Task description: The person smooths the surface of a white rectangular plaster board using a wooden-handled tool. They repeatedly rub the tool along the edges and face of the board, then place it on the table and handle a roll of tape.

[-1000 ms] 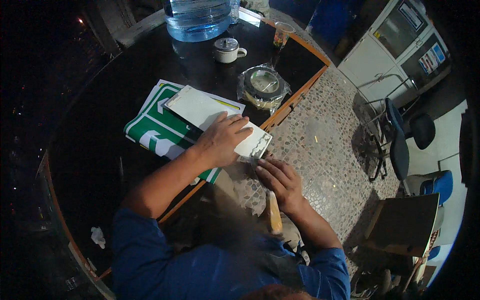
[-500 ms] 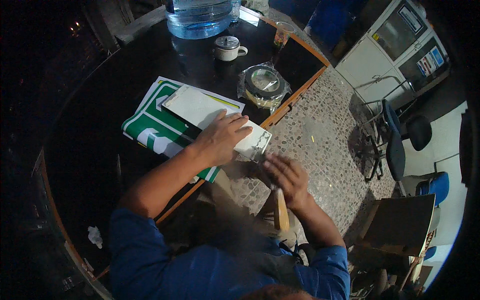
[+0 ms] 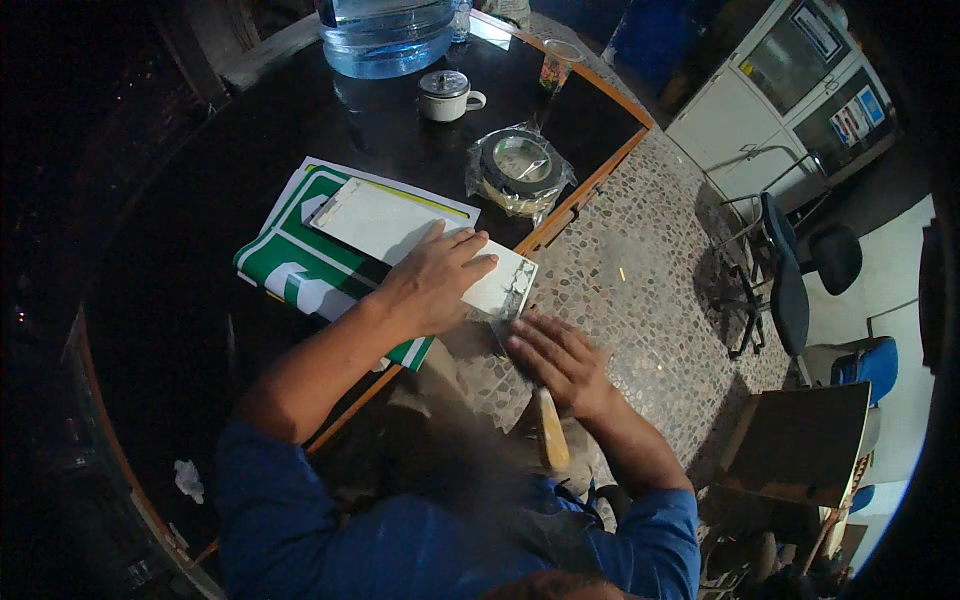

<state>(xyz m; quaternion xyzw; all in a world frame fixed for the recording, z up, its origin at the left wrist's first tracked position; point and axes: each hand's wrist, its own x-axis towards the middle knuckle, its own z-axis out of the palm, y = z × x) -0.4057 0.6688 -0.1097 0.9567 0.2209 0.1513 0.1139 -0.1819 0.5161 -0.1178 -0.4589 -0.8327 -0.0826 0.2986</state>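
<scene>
A long white board (image 3: 385, 215) lies slantwise on the green and white printed sheets (image 3: 290, 235), its near right end jutting past the table edge. Grey, crumbly patches mark that end. My left hand (image 3: 432, 280) rests on top of the board, fingers stretched out and holding it down. Just below the jutting end, my right hand (image 3: 560, 365) is closed on a wooden-handled tool (image 3: 553, 432), its yellowish handle pointing back toward me. Fingers and blur mostly hide the tool's front part, which reaches the board's end.
The dark table (image 3: 200, 330) bears a roll of tape (image 3: 520, 165) in clear wrap, a lidded white mug (image 3: 445, 97), a large blue water bottle (image 3: 385, 45) and a plastic cup (image 3: 558, 68). Office chairs (image 3: 785, 270), a white cabinet (image 3: 760, 110) and a brown panel (image 3: 795, 445) stand to the right.
My right hand and the tool have shifted slightly left, along the board's end. My left hand stays on the board. The whole view has drifted a little.
</scene>
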